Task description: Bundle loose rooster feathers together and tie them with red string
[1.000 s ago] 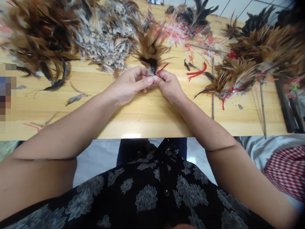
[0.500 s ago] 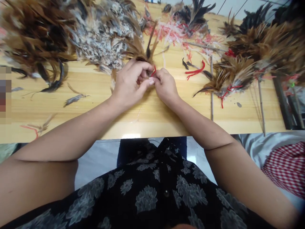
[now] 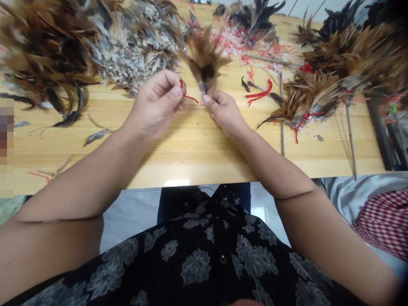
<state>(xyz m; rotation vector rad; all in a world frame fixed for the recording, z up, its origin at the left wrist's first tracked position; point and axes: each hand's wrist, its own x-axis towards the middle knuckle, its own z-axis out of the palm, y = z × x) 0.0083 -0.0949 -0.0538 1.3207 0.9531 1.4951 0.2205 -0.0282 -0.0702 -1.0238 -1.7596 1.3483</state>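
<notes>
Between its thumb and fingers, my left hand (image 3: 161, 102) pinches a short red string (image 3: 190, 99), whose loose end points to the right. My right hand (image 3: 225, 112) is closed on the quill ends of a small bunch of brown feathers (image 3: 206, 59), which fans upward and is a little blurred. A gap of bare table separates the two hands. Left of the bunch lies a heap of grey-white feathers (image 3: 134, 55). More red strings (image 3: 261, 94) rest on the table to the right of my right hand.
A large brown feather pile (image 3: 47, 42) covers the far left. Pink and white string scraps (image 3: 236, 40) lie at the back. On the right are tied feather bundles (image 3: 309, 95) and thin sticks (image 3: 349, 136). The wooden table's (image 3: 197, 170) front edge is near my body.
My hands have moved apart. The left hand has drawn leftward with the red string, while the feather bunch has stayed in my right hand and now stands more upright.
</notes>
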